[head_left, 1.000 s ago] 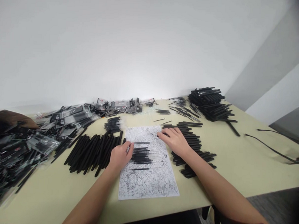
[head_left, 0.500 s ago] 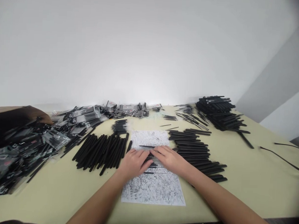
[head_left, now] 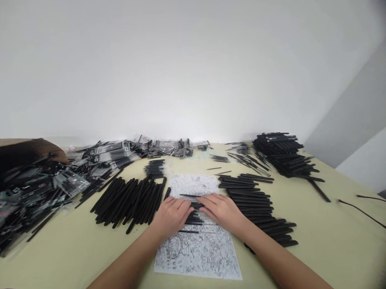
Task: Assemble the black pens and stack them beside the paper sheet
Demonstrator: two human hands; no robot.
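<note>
My left hand (head_left: 172,215) and my right hand (head_left: 221,209) lie close together over a bundle of thin black sticks (head_left: 194,219) on a scribbled white sheet of paper (head_left: 202,260). The fingers of both hands are curled down onto the ends of the sticks, left hand at one end and right hand at the other. Fingertips are partly hidden. One stick (head_left: 190,196) lies above the bundle, and another (head_left: 189,231) lies below it, nearer me. The sticks look like pen refills, but their kind is unclear.
Thick black rods (head_left: 126,203) lie left of the paper, and more rods (head_left: 250,196) lie right of it. Clear packets (head_left: 106,153) spread toward an open brown bag (head_left: 29,146). A high stack of black rods (head_left: 279,150) stands at the back right, near dark cords (head_left: 365,214).
The whole view has shifted slightly, so the table sits lower. My left thumb has drawn in from over the bundle, and more of the thin sticks show between my hands.
</note>
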